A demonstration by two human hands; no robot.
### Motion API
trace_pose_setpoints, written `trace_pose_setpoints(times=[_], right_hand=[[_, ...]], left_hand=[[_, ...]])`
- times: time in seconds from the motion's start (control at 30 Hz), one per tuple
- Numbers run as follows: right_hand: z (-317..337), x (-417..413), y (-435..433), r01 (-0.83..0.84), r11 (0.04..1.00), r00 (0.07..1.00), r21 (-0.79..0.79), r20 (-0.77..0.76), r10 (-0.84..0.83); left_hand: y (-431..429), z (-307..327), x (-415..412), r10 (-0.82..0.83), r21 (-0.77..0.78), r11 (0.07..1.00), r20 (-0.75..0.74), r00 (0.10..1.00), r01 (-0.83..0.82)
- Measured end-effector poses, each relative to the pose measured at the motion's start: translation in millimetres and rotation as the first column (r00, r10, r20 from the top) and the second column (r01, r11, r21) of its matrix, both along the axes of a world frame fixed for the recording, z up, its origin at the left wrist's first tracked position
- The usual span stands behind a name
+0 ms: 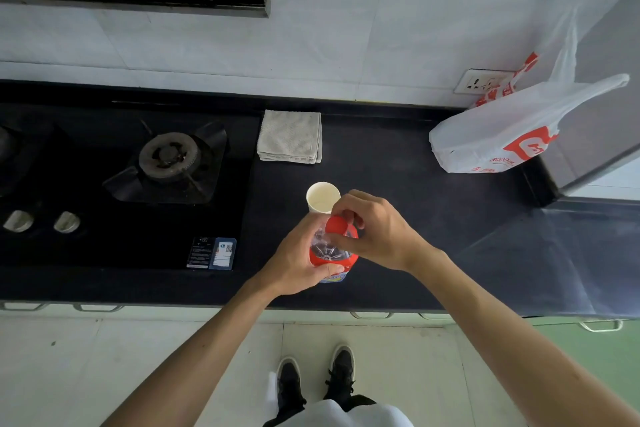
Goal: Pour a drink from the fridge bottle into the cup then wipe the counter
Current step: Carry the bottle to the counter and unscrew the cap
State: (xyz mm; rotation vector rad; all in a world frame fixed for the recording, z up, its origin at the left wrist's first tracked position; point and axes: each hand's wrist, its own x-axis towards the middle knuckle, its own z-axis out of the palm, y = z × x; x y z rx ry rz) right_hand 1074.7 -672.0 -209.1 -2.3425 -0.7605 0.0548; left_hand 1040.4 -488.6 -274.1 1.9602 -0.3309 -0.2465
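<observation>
While your left hand point(298, 253) wraps the bottle point(332, 258) near the six o'clock edge of the counter point(398, 184), your right hand point(377, 232) pinches its red cap point(337, 226); you are likely just opening it. The cup point(322, 196) stands just beside the bottle at twelve o'clock and looks empty. The folded cloth point(291, 136) lies farther back at eleven o'clock, so pouring and wiping both remain.

On the counter point(398, 156), the cup point(322, 197) stands just behind the bottle point(332, 255); cloth point(290, 136) farther back, stove point(121, 184) left, bag point(502, 128) right.
</observation>
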Motion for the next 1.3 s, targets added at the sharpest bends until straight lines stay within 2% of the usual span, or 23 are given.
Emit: trace_pose_setpoints(times=[0.23,0.3,0.47,0.57,0.67,0.8,0.93,1.1,1.3], right_hand=[[5.1,2.5,-4.4,-0.104,0.993,0.993,0.057,-0.053,0.107],[6.9,3.3,-6.5,-0.111,0.987,0.99,0.117,-0.073,0.12],[5.1,-2.7,-22.1,0.053,0.921,0.97,0.385,-0.241,0.044],[-11.8,-8.4,-40.1,0.222,0.857,0.946,0.464,-0.317,-0.073],[-40.5,-11.8,-61.4,0.329,0.848,0.928,0.416,-0.31,-0.208],[-83.6,-15.7,-86.9,0.369,0.9,0.92,0.23,-0.23,-0.318],[-115.2,-18.1,-102.1,0.349,0.936,0.916,0.046,-0.226,-0.331],[-145.0,-21.0,-114.6,0.386,0.922,0.893,-0.031,-0.239,-0.382],[-158.7,-24.4,-117.1,0.347,0.927,0.917,-0.141,-0.154,-0.367]], left_hand=[[-0.7,-0.2,-0.3,0.01,0.006,1.0,-0.02,1.0,-0.01],[-0.5,-1.3,0.2,0.009,0.005,1.0,-0.026,1.0,-0.009],[1.4,-7.0,0.8,0.006,0.022,1.0,-0.024,1.0,-0.005],[1.8,-8.7,0.6,0.012,0.021,1.0,-0.042,0.999,-0.011],[1.4,-8.1,0.4,0.021,0.032,0.999,-0.04,0.999,-0.02],[1.2,-6.1,-0.1,0.015,0.038,0.999,-0.035,0.999,-0.014],[0.5,-4.1,0.1,0.011,0.044,0.999,-0.03,0.999,-0.01],[-0.3,-2.6,-0.3,0.013,0.046,0.999,-0.047,0.999,-0.011],[-0.3,-2.0,0.1,0.019,0.05,0.999,-0.065,0.998,-0.016]])
